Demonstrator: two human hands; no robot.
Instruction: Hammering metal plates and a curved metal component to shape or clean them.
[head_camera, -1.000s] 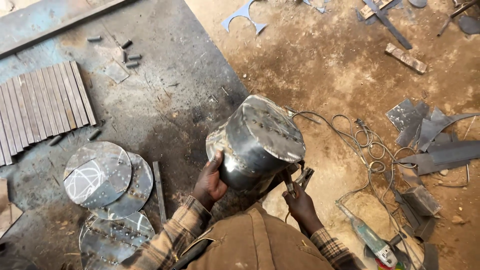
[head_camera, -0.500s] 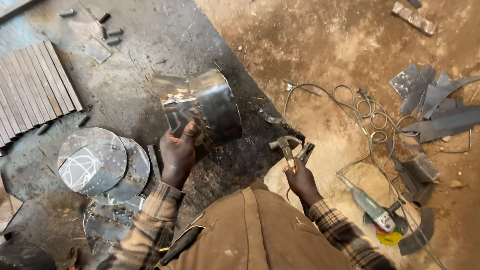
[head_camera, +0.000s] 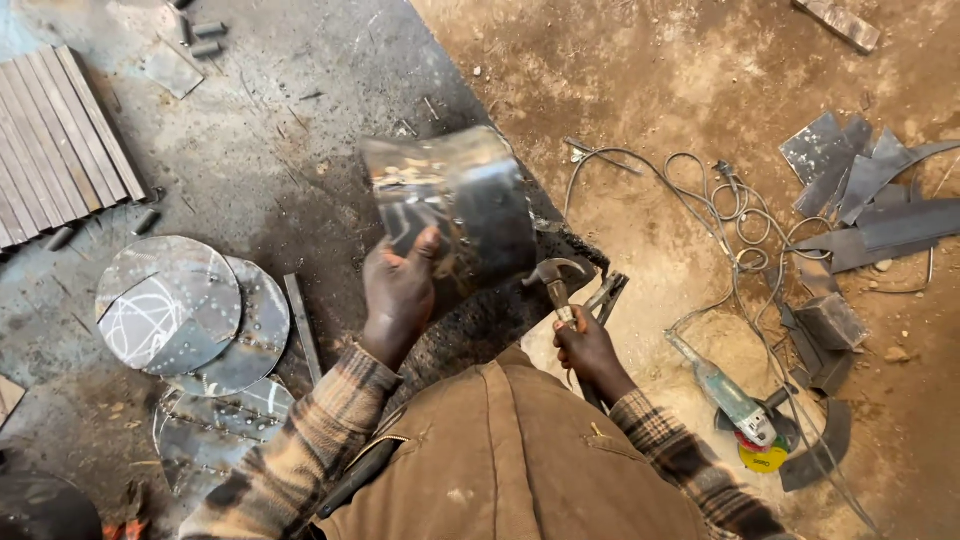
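My left hand (head_camera: 400, 290) grips the near rim of a shiny sheet-metal cylinder (head_camera: 462, 205), which is tipped on its side above the dark steel work plate (head_camera: 270, 120). My right hand (head_camera: 588, 350) holds a claw hammer (head_camera: 552, 280) by its handle, head up, just right of the cylinder and close to the plate's edge. A pair of pliers or tongs (head_camera: 606, 296) lies by the hammer at that edge.
Round metal discs (head_camera: 170, 300) lie stacked at the left, with a flat bar (head_camera: 302, 325) beside them. Grey slats (head_camera: 55, 145) are at the far left. An angle grinder (head_camera: 730, 400), tangled cable (head_camera: 720, 215) and scrap sheet offcuts (head_camera: 870, 190) sit on the dirt floor at right.
The cylinder has been turned from closed end up onto its side and shifted left over the plate. My right hand has lifted the hammer closer to it.
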